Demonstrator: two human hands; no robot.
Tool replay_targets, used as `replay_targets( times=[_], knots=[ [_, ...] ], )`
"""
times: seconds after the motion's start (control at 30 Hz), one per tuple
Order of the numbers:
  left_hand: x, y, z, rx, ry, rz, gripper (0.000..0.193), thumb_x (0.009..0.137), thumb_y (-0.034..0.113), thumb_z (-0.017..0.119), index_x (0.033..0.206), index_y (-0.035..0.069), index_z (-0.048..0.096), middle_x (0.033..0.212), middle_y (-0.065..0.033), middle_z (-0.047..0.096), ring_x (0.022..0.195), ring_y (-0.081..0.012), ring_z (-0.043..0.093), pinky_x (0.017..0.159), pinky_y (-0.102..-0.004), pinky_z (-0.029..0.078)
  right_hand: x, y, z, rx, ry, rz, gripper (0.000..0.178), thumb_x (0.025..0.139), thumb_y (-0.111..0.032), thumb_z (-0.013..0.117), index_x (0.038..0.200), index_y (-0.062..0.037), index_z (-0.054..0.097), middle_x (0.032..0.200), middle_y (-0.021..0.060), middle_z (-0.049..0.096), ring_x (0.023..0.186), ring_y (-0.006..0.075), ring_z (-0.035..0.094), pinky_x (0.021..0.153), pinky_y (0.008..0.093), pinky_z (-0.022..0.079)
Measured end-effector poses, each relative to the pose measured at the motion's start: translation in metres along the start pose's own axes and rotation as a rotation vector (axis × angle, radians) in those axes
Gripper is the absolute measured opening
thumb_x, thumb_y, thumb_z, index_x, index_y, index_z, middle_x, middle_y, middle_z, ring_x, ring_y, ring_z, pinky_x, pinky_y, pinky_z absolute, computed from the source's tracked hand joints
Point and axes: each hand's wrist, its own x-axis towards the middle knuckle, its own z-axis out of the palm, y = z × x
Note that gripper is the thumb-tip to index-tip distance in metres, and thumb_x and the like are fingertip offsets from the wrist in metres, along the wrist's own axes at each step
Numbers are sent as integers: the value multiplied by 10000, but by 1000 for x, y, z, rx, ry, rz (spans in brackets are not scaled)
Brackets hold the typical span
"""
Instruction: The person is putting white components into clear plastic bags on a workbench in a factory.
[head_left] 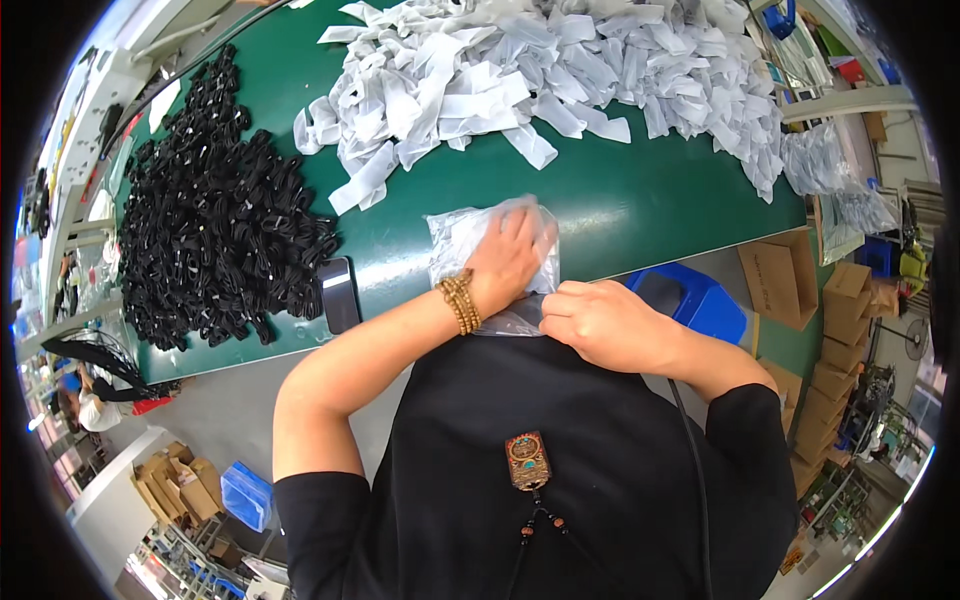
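A clear plastic bag (440,240) lies at the front edge of the green table, with whitish contents showing through it. My left hand (508,258), with a beaded bracelet on its wrist, rests flat on these contents. Its fingers are stretched out, and the bag's film seems to cover their tips. At the bag's near right corner, my right hand (600,322) is closed, pinching the bag's open edge. Its fingertips are partly hidden.
Bundled black cables (220,220) are heaped on the left, with a smartphone (339,296) beside them. Whitish translucent sleeves (470,90) pile up at the back of the table (640,200). A blue plastic bin (715,305) and cardboard boxes (775,280) stand off the right edge.
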Motion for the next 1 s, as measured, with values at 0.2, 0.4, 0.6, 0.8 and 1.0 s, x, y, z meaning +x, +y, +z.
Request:
replay_targets(
  times=[0.2,0.4,0.6,0.8,1.0],
  knots=[
    [-12,-11,-18,-333,-129,18,704,828,374,597,1387,16,362,1373,-248,380,1281,-385,363,1083,-543,246,2,17,-8,147,-128,-26,67,788,-100,623,775,-38,598,759,54,543,727,215,568,596,348,482],
    [-22,-14,-21,-662,-167,35,716,879,497,558,1406,57,351,1422,-200,322,1340,-400,272,1101,-564,207,40,113,-30,543,277,383,171,868,-206,641,939,-51,659,846,43,651,678,157,596,662,267,484],
    [-13,-89,-66,-1527,-120,-361,305,947,186,502,1168,-9,579,975,-123,663,938,-194,622,862,-343,472,72,304,47,-274,436,960,624,789,-506,657,1143,0,567,1152,234,578,1020,355,589,868,420,485],
    [-68,-191,50,-245,302,-837,333,778,134,681,1069,-13,615,981,-145,636,885,-287,608,790,-369,484,86,314,80,-361,408,1135,711,748,-517,682,1202,-2,498,1198,235,510,1115,409,501,865,526,466],
    [-62,-208,83,-39,181,-798,403,744,188,719,1076,3,588,1045,-148,583,1012,-353,522,855,-453,433,63,323,82,-352,428,1010,650,705,-363,709,1154,66,519,1175,260,543,1066,432,541,874,475,474]
  ],
)
